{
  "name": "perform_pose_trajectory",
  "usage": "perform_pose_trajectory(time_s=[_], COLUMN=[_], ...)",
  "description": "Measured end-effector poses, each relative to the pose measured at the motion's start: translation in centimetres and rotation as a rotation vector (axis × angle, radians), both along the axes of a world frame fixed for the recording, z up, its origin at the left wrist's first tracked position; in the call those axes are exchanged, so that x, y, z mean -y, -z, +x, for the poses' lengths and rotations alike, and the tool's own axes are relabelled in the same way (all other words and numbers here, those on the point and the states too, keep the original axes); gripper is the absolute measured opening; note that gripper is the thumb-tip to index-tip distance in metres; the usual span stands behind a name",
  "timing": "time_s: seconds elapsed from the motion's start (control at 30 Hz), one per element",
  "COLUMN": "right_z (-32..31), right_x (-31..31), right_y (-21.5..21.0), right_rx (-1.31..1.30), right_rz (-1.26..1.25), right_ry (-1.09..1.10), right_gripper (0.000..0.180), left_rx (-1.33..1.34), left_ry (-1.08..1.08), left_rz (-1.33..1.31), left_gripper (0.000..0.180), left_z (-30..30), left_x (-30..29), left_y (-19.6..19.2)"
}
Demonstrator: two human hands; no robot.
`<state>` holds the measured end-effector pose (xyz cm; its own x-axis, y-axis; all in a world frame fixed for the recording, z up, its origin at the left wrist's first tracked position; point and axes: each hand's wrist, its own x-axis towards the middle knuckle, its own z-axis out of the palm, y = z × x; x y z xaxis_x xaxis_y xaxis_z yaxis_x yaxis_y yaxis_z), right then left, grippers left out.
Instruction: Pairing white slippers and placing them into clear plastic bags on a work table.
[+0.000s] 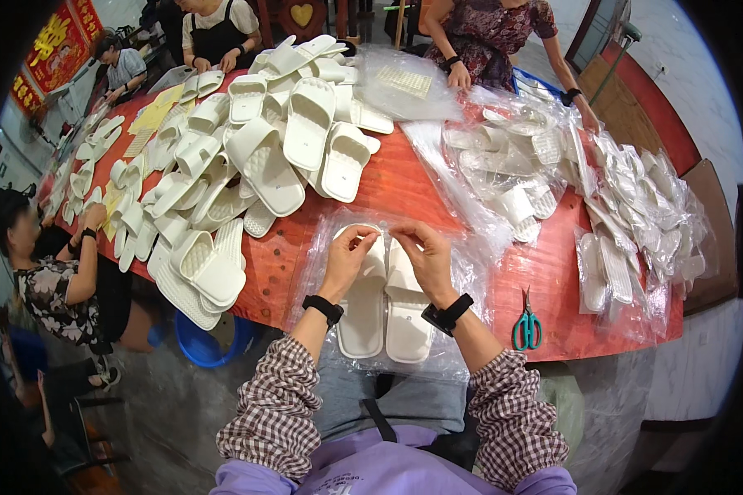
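A pair of white slippers lies side by side in front of me, the left slipper and the right slipper, soles flat on a stack of clear plastic bags. Over their far ends my left hand has its thumb and fingers pinched together. Close beside it, my right hand is pinched the same way. Whatever the fingertips hold between them is too small to make out. Green-handled scissors rest to the right of my right wrist.
A tall heap of white slippers covers the red table on the left. Bagged slippers are piled at the right. More plastic bags lie at the back. Several people work around the table; a blue tub stands below its left edge.
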<state>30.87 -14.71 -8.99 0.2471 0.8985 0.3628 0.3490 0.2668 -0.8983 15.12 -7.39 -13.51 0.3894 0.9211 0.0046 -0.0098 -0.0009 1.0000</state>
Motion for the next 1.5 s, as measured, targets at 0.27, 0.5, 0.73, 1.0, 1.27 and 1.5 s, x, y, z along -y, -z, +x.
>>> perform_pose_trajectory(time_s=[0.27,0.5,0.73,1.0,1.27,1.5], right_z=[-2.1,-1.2,-1.0,-1.0,-1.2,-1.1], right_x=[-0.7,-0.9,-0.9,-0.8,-0.7,-0.8], right_y=[0.2,2.5,5.2,5.4,5.3,5.4], right_rx=[-0.385,-0.266,-0.593,-0.621,-0.602,-0.606], right_rz=[0.029,-0.03,-0.202,-0.163,-0.123,-0.109], right_ry=[0.045,0.032,-0.048,-0.072,-0.089,-0.088], right_gripper=[0.015,0.011,0.01,0.01,0.009,0.009], left_rx=[0.068,0.099,0.0,0.01,-0.029,-0.065], left_ry=[0.006,0.002,0.016,0.024,0.037,0.057], left_rz=[0.023,-0.002,0.067,0.109,0.12,0.135], left_gripper=[0.012,0.01,0.01,0.009,0.01,0.009], left_z=[-0.1,0.1,-0.1,0.2,-0.2,0.2], left_x=[0.1,0.2,0.3,0.5,0.4,0.4], left_y=[0.5,0.5,0.7,0.7,0.9,0.7])
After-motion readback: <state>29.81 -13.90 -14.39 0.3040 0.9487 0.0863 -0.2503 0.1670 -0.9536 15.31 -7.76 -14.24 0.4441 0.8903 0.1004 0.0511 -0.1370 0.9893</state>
